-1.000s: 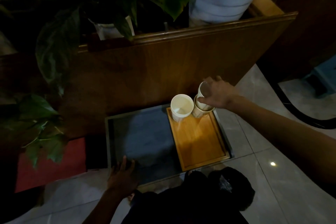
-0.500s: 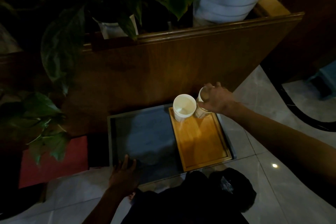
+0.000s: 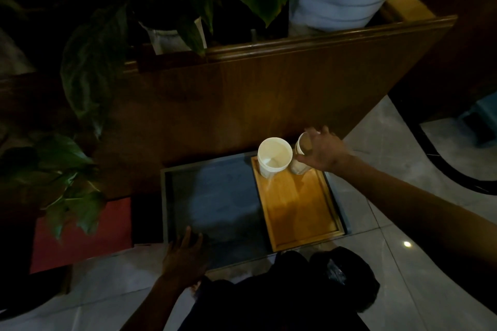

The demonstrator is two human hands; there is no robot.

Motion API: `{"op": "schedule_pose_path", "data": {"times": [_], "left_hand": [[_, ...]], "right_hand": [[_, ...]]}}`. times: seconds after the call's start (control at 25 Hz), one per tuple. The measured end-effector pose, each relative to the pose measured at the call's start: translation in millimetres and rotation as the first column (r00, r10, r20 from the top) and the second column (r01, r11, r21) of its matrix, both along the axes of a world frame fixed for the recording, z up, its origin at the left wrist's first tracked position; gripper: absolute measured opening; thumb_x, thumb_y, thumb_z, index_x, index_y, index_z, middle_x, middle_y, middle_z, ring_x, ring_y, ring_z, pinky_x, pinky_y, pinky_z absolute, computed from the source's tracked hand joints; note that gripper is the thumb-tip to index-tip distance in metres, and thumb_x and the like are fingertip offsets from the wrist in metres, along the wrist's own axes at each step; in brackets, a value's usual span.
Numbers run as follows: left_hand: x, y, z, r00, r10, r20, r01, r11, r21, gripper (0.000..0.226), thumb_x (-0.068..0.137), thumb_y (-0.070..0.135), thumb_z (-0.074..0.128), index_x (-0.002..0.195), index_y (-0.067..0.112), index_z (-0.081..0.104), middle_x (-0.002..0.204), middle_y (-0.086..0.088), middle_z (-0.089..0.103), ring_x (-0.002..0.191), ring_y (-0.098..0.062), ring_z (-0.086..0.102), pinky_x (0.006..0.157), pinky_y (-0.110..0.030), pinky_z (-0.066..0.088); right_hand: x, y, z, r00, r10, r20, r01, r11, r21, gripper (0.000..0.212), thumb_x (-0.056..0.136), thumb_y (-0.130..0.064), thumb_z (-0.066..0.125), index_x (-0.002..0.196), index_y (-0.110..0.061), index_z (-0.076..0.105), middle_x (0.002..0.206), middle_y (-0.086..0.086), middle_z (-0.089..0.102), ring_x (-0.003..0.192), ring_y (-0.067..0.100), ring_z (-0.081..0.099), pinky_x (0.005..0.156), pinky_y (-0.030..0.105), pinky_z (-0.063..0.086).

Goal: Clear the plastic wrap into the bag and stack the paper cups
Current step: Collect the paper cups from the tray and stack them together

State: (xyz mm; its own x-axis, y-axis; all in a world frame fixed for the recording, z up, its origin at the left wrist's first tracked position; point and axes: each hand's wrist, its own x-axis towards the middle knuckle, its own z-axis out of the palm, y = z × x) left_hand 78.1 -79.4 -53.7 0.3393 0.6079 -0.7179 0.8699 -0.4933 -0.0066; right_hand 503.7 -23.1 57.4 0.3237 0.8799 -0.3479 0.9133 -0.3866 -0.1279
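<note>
Two groups of paper cups stand at the far end of a wooden tray [image 3: 298,212]. The white paper cup [image 3: 274,156] on the left stands alone, upright and empty. To its right, a second paper cup [image 3: 301,144] sits nested in a lower cup [image 3: 298,168]. My right hand [image 3: 324,154] is around the nested cup, with the thumb in front and the fingers loosely behind. My left hand [image 3: 183,258] lies flat with fingers apart on the near rim of a grey tray [image 3: 215,196]. A black bag [image 3: 347,277] lies at the bottom, with crumpled plastic wrap [image 3: 334,274] glinting in it.
The wooden tray sits in the right part of the grey tray, on a tiled floor. A tall wooden planter wall [image 3: 269,94] rises right behind the cups, topped by a white pot [image 3: 344,5] and leafy plants [image 3: 88,62]. A red sheet [image 3: 80,236] lies at the left.
My right hand has pushed its cup down into the lower cup, and its fingers have loosened and spread. My left hand has stayed on the grey tray's rim.
</note>
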Motion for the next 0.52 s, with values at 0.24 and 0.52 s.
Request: {"op": "schedule_pose_path", "data": {"times": [0.24,0.52], "left_hand": [[-2.3,1.0,-2.2,0.999,0.031,-0.015,-0.031,0.999,-0.021,0.084,0.095,0.057,0.045,0.159,0.024,0.001,0.163,-0.018,-0.016,0.151,-0.038,0.003,0.123,-0.045,0.011],[-2.1,1.8,0.0,0.999,0.034,0.011,-0.034,0.999,-0.029,0.085,0.095,0.055,0.048,0.159,0.024,0.001,0.164,-0.017,-0.015,0.151,-0.038,0.004,0.123,-0.044,0.011]], "right_hand": [[3.3,-0.5,-8.0,1.000,0.016,0.002,-0.016,1.000,0.001,0.096,0.075,-0.064,0.073,0.149,-0.018,0.034,0.144,0.023,0.044,0.126,0.044,0.051,0.096,0.048,0.050],[14.1,-0.5,-11.7,1.000,-0.010,0.021,0.009,1.000,0.027,0.092,0.074,-0.066,0.071,0.145,-0.018,0.038,0.139,0.023,0.048,0.121,0.043,0.053,0.092,0.047,0.052]]}}
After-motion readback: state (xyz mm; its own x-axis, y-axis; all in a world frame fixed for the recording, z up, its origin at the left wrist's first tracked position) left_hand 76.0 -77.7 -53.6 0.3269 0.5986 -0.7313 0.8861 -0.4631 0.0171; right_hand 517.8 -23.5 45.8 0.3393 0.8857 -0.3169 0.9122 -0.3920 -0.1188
